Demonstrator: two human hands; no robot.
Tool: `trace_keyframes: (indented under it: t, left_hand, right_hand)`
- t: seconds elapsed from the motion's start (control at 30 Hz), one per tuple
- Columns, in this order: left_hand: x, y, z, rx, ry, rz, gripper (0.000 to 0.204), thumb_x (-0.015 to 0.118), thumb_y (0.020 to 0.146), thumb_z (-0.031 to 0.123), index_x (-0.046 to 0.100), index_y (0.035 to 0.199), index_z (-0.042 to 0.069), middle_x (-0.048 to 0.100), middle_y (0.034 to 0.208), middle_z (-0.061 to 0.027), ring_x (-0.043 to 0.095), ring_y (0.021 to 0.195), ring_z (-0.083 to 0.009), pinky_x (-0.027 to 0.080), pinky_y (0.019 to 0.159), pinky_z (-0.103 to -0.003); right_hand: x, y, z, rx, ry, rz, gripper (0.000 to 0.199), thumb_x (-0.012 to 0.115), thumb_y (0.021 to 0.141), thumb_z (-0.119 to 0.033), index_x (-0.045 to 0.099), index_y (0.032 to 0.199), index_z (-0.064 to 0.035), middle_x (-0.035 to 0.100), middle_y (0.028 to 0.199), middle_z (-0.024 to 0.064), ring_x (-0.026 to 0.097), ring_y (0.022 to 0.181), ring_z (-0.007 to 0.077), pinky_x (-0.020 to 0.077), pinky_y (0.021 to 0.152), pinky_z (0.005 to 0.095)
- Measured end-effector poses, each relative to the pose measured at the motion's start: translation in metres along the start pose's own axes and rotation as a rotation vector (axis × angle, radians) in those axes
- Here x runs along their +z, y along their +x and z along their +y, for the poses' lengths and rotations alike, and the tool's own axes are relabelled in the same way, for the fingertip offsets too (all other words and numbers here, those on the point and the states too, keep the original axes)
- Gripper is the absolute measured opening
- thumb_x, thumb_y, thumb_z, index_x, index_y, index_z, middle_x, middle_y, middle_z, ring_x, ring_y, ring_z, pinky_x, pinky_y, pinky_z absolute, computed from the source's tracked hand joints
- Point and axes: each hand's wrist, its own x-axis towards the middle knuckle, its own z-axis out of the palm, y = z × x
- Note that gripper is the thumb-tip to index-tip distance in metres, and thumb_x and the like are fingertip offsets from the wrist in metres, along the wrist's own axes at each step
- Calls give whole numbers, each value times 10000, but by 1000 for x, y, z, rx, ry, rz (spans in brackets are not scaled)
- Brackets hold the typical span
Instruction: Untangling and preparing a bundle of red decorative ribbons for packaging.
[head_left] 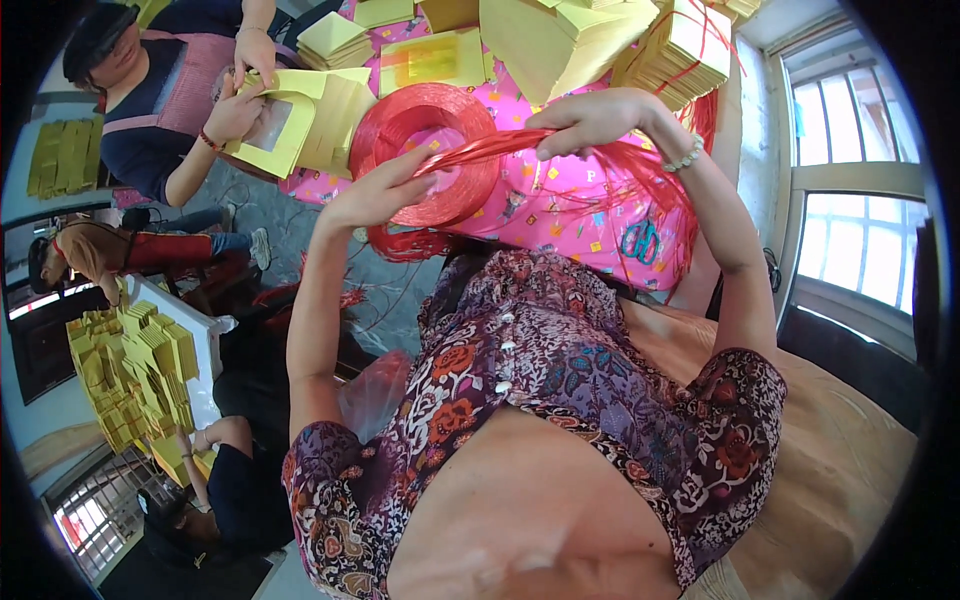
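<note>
A bundle of red plastic string (487, 148) is stretched between my two hands over the table. My left hand (385, 190) is closed around its left end, with the thumb and fingers pressed together. My right hand (590, 122) grips the other end, and loose strands hang from it down to the right. Under the string lies a big ring-shaped roll of red plastic string (375, 125), partly behind my left hand. Scissors with teal handles (641, 241) rest on the pink patterned tablecloth (545, 235), near its front edge.
Stacks of yellow paper (680, 55) stand at the back, some tied with red string. A co-worker (170, 100) at the left handles yellow paper sheets (300, 120). Further left, a table holds many yellow bundles (130, 365), with other people nearby. A barred window (860, 240) is at the right.
</note>
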Motion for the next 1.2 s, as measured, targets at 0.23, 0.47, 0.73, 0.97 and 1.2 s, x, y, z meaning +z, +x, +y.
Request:
trace_keyframes:
  t: [0.23,0.47,0.73,0.97,1.2]
  left_hand:
    - [-44,-30,-46,-332,-146,-59,378,509,910,217,398,1201,2,498,784,-13,472,668,-104,410,599,-253]
    - [1,11,20,332,876,249,886,693,716,433,241,1366,35,455,1249,-201,387,1216,-328,232,1022,-436]
    - [48,58,31,340,412,173,705,622,786,268,233,1290,-34,567,959,-274,565,911,-407,440,789,-426]
    - [38,58,20,556,385,276,335,501,873,163,412,1139,-20,593,833,-184,587,723,-330,448,637,-395]
    - [18,37,46,21,-369,-125,168,439,938,192,503,1022,61,352,647,75,274,501,-7,225,432,-168]
  right_hand:
    - [4,-30,13,145,151,137,309,453,927,-320,508,989,-23,460,708,-5,451,642,77,414,557,235]
    - [-2,17,-14,-35,-471,180,356,439,898,-307,537,963,28,584,849,176,564,765,297,438,703,383]
    - [-3,33,-46,15,-580,155,358,463,897,-328,515,899,26,567,746,159,564,718,296,438,679,391]
    - [-22,-8,-37,-270,137,693,329,473,918,-325,549,1051,-34,579,986,66,563,946,138,449,821,288]
    - [-26,-24,1,-428,379,888,268,436,920,-158,508,1151,-42,560,1045,44,545,975,130,436,868,272]
